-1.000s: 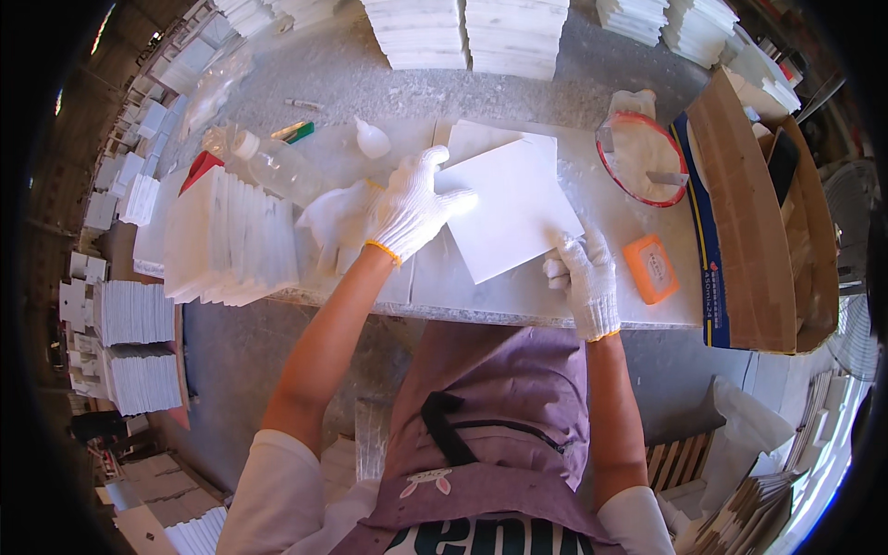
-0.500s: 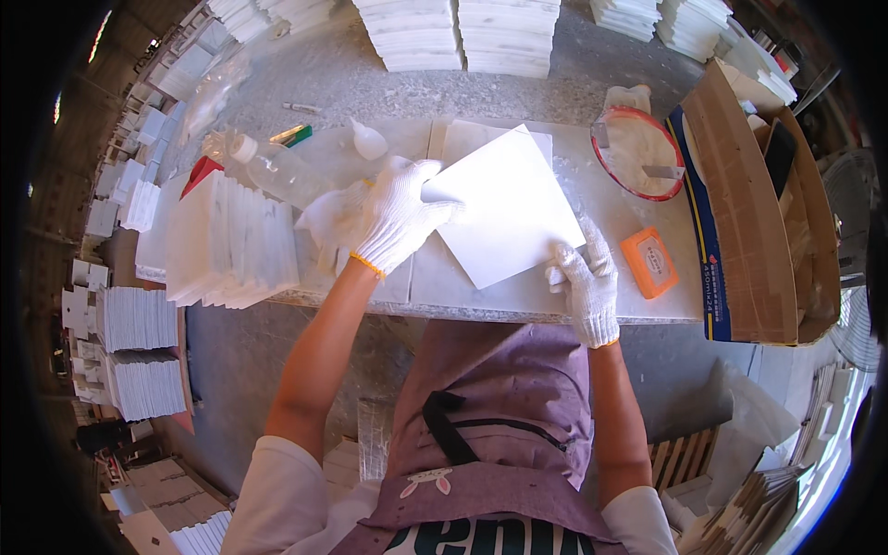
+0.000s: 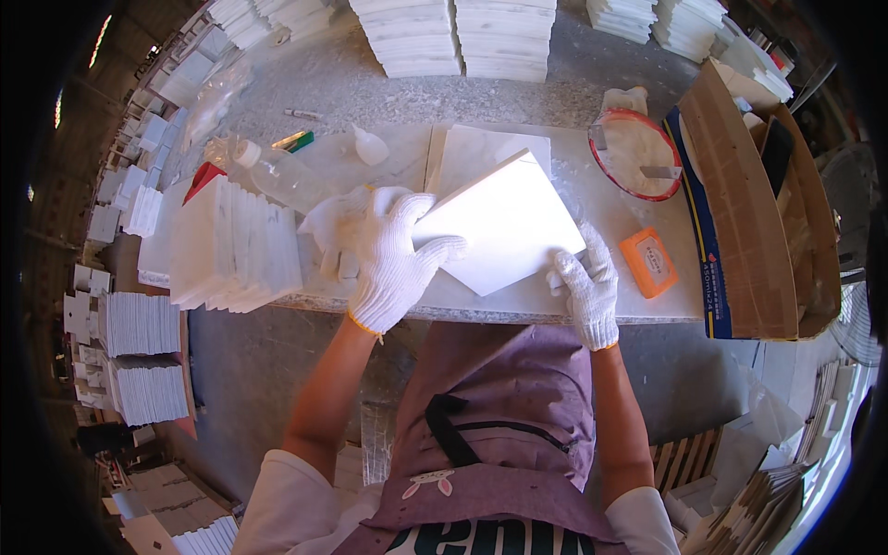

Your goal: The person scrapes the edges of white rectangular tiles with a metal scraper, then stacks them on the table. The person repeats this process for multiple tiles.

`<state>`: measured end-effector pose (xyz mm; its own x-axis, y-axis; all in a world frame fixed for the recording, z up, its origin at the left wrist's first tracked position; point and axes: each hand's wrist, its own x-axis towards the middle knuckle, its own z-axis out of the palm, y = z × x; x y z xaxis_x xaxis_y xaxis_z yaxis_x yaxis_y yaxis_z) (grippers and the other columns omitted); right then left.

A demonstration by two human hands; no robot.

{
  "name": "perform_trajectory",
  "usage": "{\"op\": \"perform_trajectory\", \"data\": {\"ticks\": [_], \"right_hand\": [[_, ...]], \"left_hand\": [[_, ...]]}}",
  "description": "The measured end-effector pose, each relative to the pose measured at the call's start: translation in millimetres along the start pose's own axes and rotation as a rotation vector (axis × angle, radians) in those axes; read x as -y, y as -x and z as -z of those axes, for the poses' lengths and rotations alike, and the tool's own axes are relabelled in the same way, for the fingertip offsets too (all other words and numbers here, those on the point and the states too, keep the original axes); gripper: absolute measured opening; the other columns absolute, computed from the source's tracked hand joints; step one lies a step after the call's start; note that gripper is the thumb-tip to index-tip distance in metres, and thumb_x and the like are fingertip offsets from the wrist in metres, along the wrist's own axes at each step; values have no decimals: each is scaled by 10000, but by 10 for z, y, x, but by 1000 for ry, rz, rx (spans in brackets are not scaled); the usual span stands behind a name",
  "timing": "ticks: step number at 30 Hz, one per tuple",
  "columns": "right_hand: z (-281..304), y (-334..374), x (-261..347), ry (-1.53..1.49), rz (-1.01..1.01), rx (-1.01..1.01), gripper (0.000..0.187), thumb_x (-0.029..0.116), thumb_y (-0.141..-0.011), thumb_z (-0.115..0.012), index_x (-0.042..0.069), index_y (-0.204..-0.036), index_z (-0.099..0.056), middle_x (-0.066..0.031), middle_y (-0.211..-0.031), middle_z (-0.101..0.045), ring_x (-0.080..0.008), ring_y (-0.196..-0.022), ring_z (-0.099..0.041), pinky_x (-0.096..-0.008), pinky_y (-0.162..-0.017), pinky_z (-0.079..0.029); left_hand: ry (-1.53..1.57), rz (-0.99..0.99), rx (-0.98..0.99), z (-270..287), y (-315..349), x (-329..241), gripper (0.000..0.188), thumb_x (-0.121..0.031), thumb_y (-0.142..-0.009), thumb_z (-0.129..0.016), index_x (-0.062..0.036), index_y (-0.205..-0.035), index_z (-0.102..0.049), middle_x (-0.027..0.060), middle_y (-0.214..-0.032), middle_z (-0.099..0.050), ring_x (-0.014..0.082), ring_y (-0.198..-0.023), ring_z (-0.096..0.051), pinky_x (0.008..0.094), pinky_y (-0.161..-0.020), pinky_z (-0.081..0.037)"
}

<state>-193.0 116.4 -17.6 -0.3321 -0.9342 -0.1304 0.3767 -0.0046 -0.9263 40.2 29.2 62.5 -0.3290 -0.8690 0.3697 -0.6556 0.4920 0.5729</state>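
Observation:
Between my two gloved hands a square white tile (image 3: 504, 227) is held tilted above the stone-topped bench (image 3: 430, 291), its far edge raised so that its thickness shows. My left hand (image 3: 393, 245), in a white knitted glove with a yellow cuff, grips the tile's left corner, thumb on top. The right corner is pinched by my right hand (image 3: 589, 282), whose fingers reach partly beneath. Behind it another white tile (image 3: 462, 157) lies flat on the bench. A crumpled white cloth (image 3: 333, 217) sits beside my left hand.
Upright tiles (image 3: 236, 245) stand at the left, near a clear plastic bottle (image 3: 277, 176) and a white squeeze bottle (image 3: 370, 146). At the right are a red-rimmed bowl (image 3: 677, 153) with a scraper, an orange block (image 3: 647, 263) and an open cardboard box (image 3: 745, 203). Tile stacks (image 3: 504, 37) rise beyond.
The tile has tipped, its far edge now showing its thickness and its far corner lower in the picture. My left hand has shifted slightly toward me with it; the right has barely moved.

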Motion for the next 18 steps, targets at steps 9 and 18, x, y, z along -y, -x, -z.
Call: {"op": "perform_trajectory", "data": {"ticks": [9, 18], "right_hand": [[7, -1, -29, 2, 6, -2, 491, 79, -920, -679, 2, -1362, -480, -71, -924, -673, -105, -676, -616, -242, -567, -499], [41, -1, -51, 39, 34, 7, 483, 111, -931, -668, -3, -1364, -485, -63, -914, -667, -111, -712, -630, -249, -609, -524]], "left_hand": [[-8, -48, -91, 17, 209, -183, 456, -206, -692, -867, -26, -1031, -621, 128, -1061, -541, 297, -933, -597, 376, -780, -501], [-130, -72, 163, 145, 176, -496, 386, -359, -823, -751, -20, -974, -642, 138, -897, -628, 321, -814, -643, 389, -690, -509]]}}
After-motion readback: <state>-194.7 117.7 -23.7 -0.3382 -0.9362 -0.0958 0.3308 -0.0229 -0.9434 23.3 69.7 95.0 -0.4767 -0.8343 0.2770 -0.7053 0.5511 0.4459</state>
